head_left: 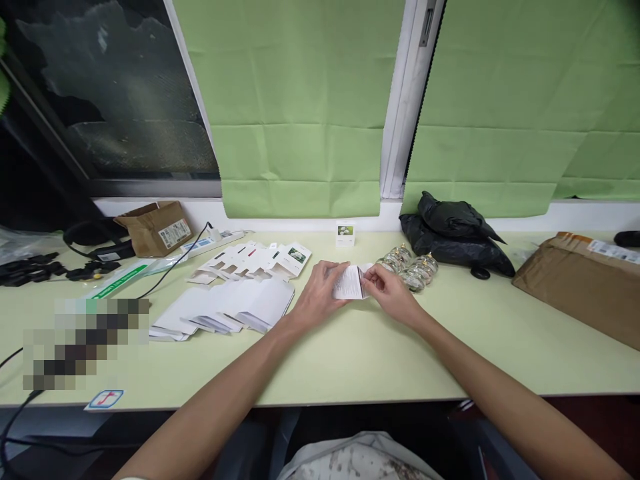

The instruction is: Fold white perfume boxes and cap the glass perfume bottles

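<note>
Head view | we saw the left hand [320,293] gripping a printed white piece [347,284] (leaflet or carton, we couldn't tell) | right hand [391,291] pinched its right edge | piece was over the table [350,360], between folded white papers [225,307] and shiny ornaments [419,272] | small upright box [345,236] stood behind it

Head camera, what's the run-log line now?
left hand: holds printed paper | right hand: grips same paper | white box: upright beyond
</note>
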